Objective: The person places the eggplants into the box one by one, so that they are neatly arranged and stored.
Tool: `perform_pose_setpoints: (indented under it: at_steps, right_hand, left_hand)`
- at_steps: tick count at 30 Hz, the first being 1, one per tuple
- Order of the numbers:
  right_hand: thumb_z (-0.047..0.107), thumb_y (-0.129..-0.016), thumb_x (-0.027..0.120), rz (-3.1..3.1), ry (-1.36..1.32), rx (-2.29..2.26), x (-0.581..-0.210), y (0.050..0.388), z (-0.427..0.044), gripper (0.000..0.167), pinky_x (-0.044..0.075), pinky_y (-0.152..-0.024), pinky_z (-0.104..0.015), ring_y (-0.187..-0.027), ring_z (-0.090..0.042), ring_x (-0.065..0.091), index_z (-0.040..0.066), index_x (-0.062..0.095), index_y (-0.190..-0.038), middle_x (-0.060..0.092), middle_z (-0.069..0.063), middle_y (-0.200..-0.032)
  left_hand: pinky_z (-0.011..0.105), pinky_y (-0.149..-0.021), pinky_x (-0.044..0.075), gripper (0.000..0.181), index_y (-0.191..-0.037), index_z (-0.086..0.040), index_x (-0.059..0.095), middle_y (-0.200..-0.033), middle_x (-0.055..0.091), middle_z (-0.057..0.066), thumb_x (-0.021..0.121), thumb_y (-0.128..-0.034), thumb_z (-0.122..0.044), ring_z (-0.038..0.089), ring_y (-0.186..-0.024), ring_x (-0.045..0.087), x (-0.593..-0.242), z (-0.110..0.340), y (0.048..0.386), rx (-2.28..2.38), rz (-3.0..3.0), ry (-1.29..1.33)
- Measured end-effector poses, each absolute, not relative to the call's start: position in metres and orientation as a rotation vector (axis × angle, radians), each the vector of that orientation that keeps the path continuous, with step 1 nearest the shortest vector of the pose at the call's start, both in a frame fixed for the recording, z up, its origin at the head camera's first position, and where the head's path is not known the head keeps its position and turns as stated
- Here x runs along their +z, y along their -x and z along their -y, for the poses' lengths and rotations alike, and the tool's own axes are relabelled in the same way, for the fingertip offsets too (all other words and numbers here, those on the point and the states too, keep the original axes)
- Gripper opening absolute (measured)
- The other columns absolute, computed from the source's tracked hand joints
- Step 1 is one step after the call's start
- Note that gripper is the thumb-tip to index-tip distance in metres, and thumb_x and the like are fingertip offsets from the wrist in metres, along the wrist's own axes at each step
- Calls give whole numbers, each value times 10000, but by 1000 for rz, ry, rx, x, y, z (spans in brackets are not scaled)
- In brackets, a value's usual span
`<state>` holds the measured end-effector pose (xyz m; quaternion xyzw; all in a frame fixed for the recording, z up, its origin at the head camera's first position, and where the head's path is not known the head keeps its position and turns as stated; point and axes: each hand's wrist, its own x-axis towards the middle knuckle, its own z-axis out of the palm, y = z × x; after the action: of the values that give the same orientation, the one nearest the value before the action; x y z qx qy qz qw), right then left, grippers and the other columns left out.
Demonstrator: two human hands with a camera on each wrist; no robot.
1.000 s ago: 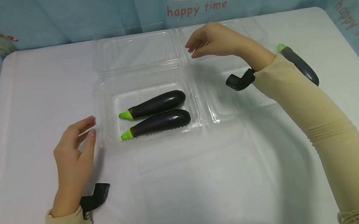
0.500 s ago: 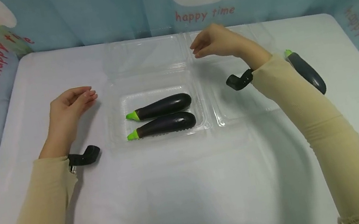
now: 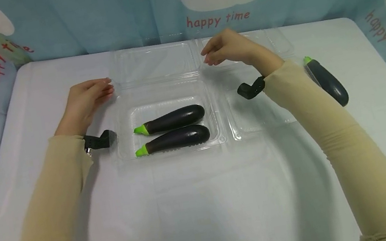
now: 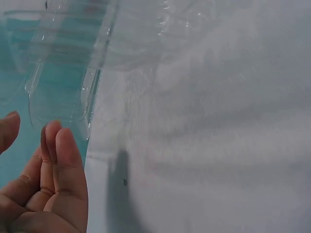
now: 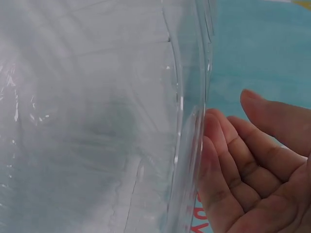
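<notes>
The table (image 3: 207,204) carries, as its main piece, the filled container (image 3: 157,92). A second container (image 3: 251,119) lies open just beside it on the right, so close, I judge, that a sideways tug on one could shove the other. The filled container's lid (image 3: 155,62) lies folded back on its far side; lifted unevenly, such thin plastic might twist and miss the rim. The second container's lid (image 3: 272,44) could snag as well (clear plastic next to clear plastic is easily confused). The left hand (image 3: 91,95) is at the left edge of the filled container's lid, the right hand (image 3: 231,51) near its right edge; each has its thumb parted from loosely bent fingers, pinching nothing that I can make out. Inside the filled container, the far eggplant (image 3: 177,118) and the near eggplant (image 3: 178,138) lie side by side; a jolt could roll them.

Only the head view gives this layout, plus a third eggplant (image 3: 327,79) well to the filled container's right. The left wrist view shows the thumb gap, hard to read from above. The right wrist view brings fingertips (image 5: 214,121) close against a plastic edge, though I cannot tell whether they touch.
</notes>
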<state>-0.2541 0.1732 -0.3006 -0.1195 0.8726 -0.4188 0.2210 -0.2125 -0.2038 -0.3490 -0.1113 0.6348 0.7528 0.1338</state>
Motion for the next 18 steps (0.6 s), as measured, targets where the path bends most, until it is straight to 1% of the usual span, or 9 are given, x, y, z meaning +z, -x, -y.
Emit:
perform_pose_setpoints:
  at_steps: [2, 6, 8, 13, 18]
  right_hand:
    - [84, -917, 579, -2412, 311, -1171, -301, 255, -172, 327, 503, -875, -305, -944, -243, 623, -73, 591, -1204, 678, -72, -985]
    - [83, -917, 582, -2426, 276, -1194, -302, 256, -170, 317, 509, -861, -295, -912, -212, 628, -77, 597, -1190, 676, -60, -957]
    - [83, -915, 586, -2435, 267, -1207, -302, 256, -170, 314, 511, -853, -288, -894, -196, 629, -79, 601, -1184, 676, -50, -938]
    - [75, -911, 587, -2444, 248, -1237, -304, 257, -169, 307, 517, -836, -277, -891, -210, 632, -82, 606, -1174, 678, -39, -907]
    - [78, -911, 593, -2438, 222, -1261, -305, 258, -169, 306, 519, -839, -281, -884, -193, 633, -85, 607, -1170, 683, -89, -947]
  left_hand:
    - [159, -724, 518, 100, -947, -31, 667, -931, 650, 42, 673, -870, -95, 105, -821, 625, -349, 201, 215, 2178, -1847, 322]
    - [151, -687, 515, 40, -881, -48, 668, -898, 647, 30, 673, -866, -85, 99, -786, 614, -348, 196, 218, 2167, -1879, 341]
    - [147, -675, 512, 40, -879, -50, 667, -905, 640, 32, 676, -861, -84, 97, -778, 607, -348, 194, 219, 2161, -1891, 375]
    - [148, -675, 509, 25, -896, -49, 660, -940, 624, 45, 654, -871, -51, 101, -791, 599, -348, 193, 220, 2163, -1879, 408]
    - [166, -679, 520, 75, -842, -21, 652, -890, 642, 62, 626, -865, 45, 119, -778, 621, -347, 195, 219, 2264, -1820, 331]
